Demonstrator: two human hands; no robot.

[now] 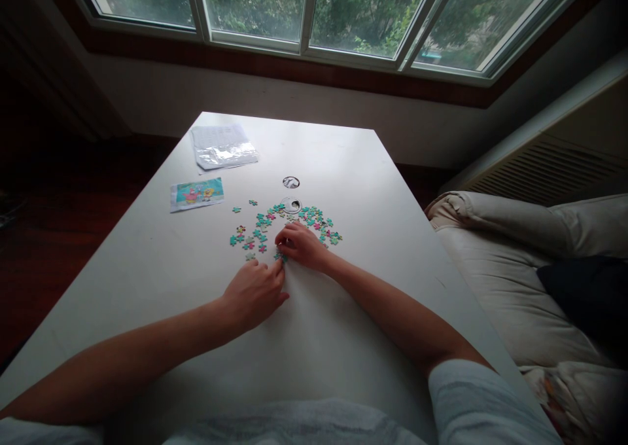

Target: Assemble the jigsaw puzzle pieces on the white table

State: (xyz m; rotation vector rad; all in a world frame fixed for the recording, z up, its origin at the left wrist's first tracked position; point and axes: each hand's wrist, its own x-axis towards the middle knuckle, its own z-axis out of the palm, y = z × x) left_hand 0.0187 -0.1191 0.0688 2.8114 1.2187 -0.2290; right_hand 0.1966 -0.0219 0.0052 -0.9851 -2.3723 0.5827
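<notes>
Left hand point(255, 292): fingers extended, close together, tips at the near side of a teal piece point(280, 257); cannot tell if gripping. Piece lies far-right of that palm, near-left of right hand point(304, 244), about equally close to both. Right fingers curled, narrow; grip hidden. Piece's pointing and long axis too small to read. Farther: loose pieces point(263, 249), spread left and right.

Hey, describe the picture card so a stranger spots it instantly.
Find the white table, then look left of the puzzle pieces. The picture card lies nearer than the shiny plastic packet and, unlike it, shows colourful cartoon figures on turquoise.
</notes>
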